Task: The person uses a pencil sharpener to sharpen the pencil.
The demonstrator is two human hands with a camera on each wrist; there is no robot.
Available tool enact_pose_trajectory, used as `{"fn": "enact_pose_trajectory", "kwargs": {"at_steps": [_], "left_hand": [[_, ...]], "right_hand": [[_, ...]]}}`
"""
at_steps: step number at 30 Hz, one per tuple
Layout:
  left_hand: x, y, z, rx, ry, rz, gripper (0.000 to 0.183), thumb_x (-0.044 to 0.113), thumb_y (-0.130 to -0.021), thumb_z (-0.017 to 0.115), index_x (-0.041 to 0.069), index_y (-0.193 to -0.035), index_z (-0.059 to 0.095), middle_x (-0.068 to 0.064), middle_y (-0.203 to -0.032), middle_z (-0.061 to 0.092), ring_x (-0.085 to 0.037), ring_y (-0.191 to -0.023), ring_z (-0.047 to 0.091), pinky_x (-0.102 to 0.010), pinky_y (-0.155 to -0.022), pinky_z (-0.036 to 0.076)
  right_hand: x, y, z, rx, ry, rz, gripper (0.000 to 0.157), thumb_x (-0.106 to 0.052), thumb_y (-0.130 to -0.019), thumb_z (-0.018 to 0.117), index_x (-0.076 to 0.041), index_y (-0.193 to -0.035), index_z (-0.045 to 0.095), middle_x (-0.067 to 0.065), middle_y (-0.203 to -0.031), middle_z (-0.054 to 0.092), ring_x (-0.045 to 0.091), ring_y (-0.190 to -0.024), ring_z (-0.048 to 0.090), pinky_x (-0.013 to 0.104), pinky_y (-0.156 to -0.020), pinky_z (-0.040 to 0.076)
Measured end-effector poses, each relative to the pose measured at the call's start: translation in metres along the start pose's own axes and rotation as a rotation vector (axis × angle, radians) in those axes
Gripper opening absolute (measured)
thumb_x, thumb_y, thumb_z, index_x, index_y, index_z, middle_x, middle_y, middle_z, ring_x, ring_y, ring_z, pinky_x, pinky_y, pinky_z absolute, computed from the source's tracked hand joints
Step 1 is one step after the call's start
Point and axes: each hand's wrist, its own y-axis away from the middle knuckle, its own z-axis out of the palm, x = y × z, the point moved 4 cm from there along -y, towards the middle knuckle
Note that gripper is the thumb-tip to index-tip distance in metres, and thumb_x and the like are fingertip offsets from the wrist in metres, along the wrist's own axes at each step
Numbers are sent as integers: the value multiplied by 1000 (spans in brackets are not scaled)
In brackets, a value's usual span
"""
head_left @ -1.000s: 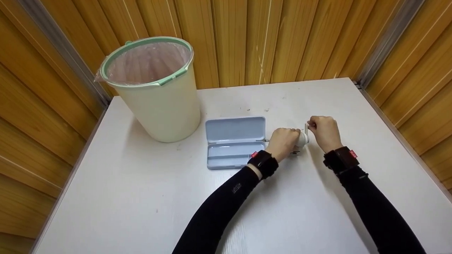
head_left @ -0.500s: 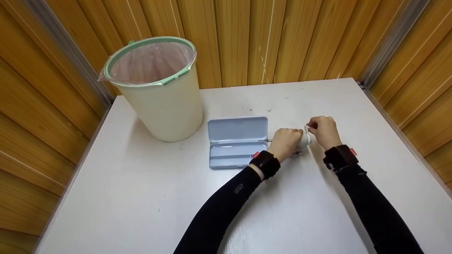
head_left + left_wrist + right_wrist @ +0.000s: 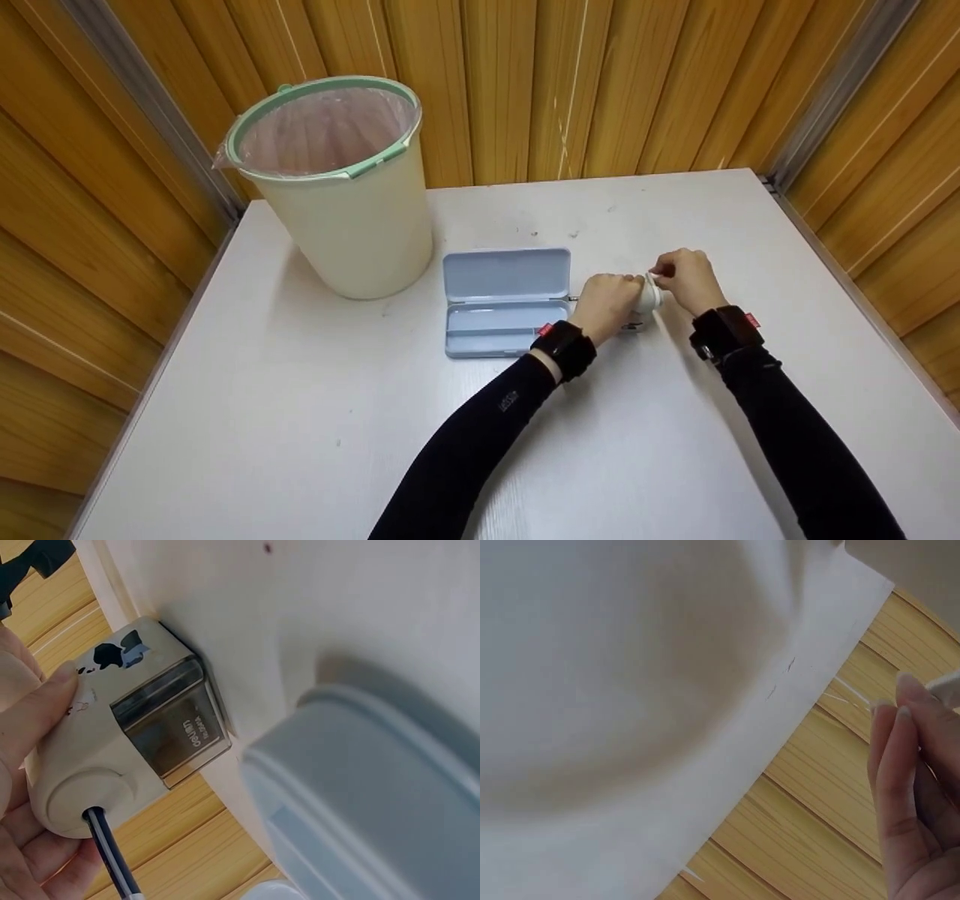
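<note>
A white crank pencil sharpener [image 3: 97, 742] with black cow-like patches and a dark clear shavings drawer is gripped by my left hand [image 3: 604, 304], thumb along one side. A dark striped pencil [image 3: 111, 851] sticks into the hole in its front; the tip inside is hidden. On the sharpener's other end, my right hand [image 3: 690, 279] pinches the crank handle [image 3: 946, 690] between thumb and fingers. Left of the sharpener lies a light blue pencil case [image 3: 506, 275] with its lid raised, its tray partly behind my left wrist.
At the back left of the white table [image 3: 300, 435] stands a tall cream bin [image 3: 360, 225] with a green rim and a clear liner. Small dark specks dot the tabletop behind the case. Wood-panelled walls [image 3: 495, 90] close in the back and sides.
The crank has turned a little, its handle end dipping from upright as my right hand shifts slightly with it. My left hand keeps its grip on the sharpener. The head view has drifted slightly.
</note>
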Motion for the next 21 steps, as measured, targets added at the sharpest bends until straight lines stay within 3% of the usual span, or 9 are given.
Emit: {"fn": "enact_pose_trajectory", "kwargs": {"at_steps": [8, 15, 21], "left_hand": [[2, 2, 0, -15, 3, -3, 25, 26, -86, 73, 16, -108, 70, 7, -95, 74, -9, -80, 71, -23, -69, 57], [4, 1, 0, -30, 12, -14, 18, 18, -89, 67, 14, -106, 71, 5, -94, 74, -10, -77, 70, -22, -66, 57], [3, 0, -2, -28, 40, -46, 14, 16, -86, 69, 15, -101, 72, 4, -90, 74, -11, -75, 70, -23, -64, 57]], "right_hand": [[5, 2, 6, -61, 8, 5, 3, 8, -80, 71, 9, -83, 71, 26, -83, 71, 37, -78, 65, 33, -68, 48], [12, 20, 20, -192, 19, 0, 11, 11, -66, 69, 3, -73, 72, 11, -71, 68, 20, -65, 53, 30, -64, 41], [6, 30, 19, -193, 51, 4, 6, 2, -70, 77, 2, -70, 71, 14, -72, 70, 17, -62, 51, 30, -61, 42]]}}
